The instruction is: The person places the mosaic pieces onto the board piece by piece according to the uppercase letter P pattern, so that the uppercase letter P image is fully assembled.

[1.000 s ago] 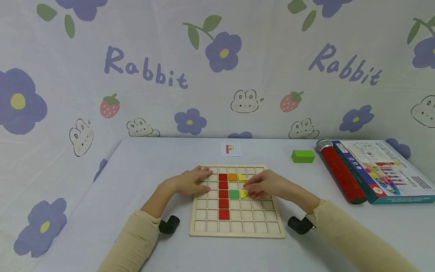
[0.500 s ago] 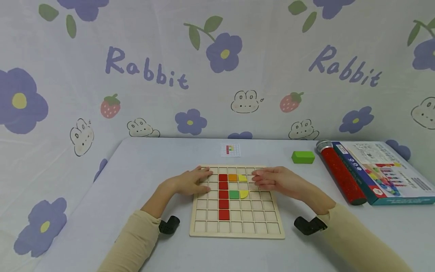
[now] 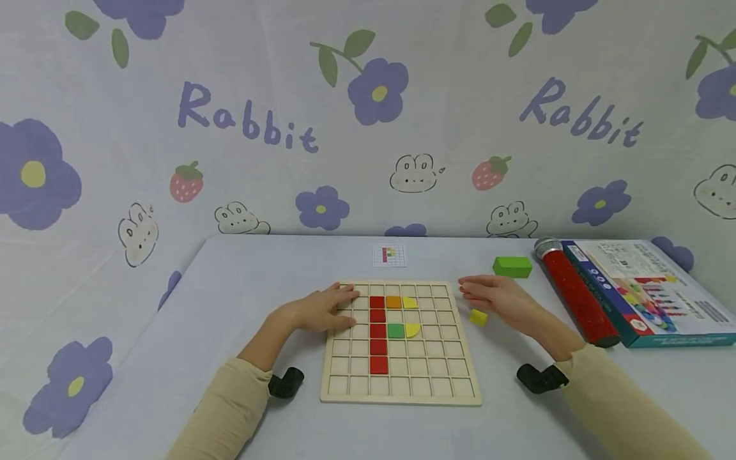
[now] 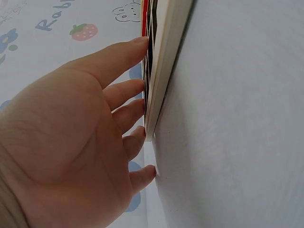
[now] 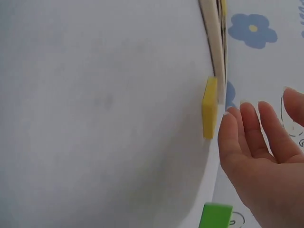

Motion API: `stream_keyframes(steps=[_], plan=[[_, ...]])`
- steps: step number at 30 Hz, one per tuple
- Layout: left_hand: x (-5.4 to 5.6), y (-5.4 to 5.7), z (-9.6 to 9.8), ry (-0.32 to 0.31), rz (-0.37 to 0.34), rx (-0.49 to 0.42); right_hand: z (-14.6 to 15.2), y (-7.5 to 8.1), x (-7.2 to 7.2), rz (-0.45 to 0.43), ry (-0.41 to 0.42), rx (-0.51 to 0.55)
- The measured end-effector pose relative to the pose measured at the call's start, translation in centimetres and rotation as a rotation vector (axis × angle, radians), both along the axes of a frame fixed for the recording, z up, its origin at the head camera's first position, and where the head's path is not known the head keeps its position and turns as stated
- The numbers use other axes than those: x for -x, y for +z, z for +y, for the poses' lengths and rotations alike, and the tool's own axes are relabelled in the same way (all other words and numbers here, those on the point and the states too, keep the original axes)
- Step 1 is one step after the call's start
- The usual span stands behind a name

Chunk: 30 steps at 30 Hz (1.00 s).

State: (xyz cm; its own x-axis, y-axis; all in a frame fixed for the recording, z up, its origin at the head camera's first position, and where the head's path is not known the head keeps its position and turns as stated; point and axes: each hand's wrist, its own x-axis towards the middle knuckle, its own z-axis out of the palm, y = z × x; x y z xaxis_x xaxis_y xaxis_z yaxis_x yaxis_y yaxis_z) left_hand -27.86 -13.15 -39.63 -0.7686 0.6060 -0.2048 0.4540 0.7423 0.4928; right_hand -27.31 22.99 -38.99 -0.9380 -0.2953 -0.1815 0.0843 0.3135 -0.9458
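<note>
My left hand (image 3: 322,308) rests on the upper left edge of a wooden grid board (image 3: 425,367), its fingers spread along the rim. In the left wrist view, the fingertips (image 4: 138,42) touch the board. A column of red squares (image 3: 377,331) sits in the grid, with an orange square (image 3: 393,302), a yellow piece (image 3: 410,302), a green square (image 3: 395,331) and a rounded yellow piece (image 3: 412,330) to its right. My right hand (image 3: 501,299) hovers just off the board's right side, fingers extended and holding nothing. Close beneath it lies a small yellow block (image 3: 478,317).
A green block (image 3: 512,267) lies beyond my right hand. Farther right are a red microphone (image 3: 577,294) and a flat game box (image 3: 667,281). Behind the board lies a small pattern card (image 3: 389,255). A printed curtain (image 3: 448,96) hangs at the back.
My right hand has let go of the rounded yellow piece and moved right, off the board. The small yellow block has come into view beside it. My left hand stays put.
</note>
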Motion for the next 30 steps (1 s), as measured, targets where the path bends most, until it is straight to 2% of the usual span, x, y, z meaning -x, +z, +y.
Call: stream_keyframes(steps=[4,13,20,25,30], plan=[[0.1,-0.1,0.1,0.006,0.000,0.004,1.0,-0.3,0.1,0.025,0.005,-0.079],[0.2,-0.4,0.0,0.007,0.003,0.008,2.1,-0.7,0.1,0.008,0.042,-0.151],[0.3,-0.4,0.0,0.000,0.012,0.011,2.6,-1.1,-0.3,0.145,0.105,-0.240],[0.1,-0.2,0.0,-0.004,0.001,-0.011,2.0,-1.2,-0.3,0.258,0.096,-0.359],[-0.1,-0.1,0.0,-0.005,-0.001,-0.022,1.6,-1.1,-0.3,0.276,0.084,-0.431]])
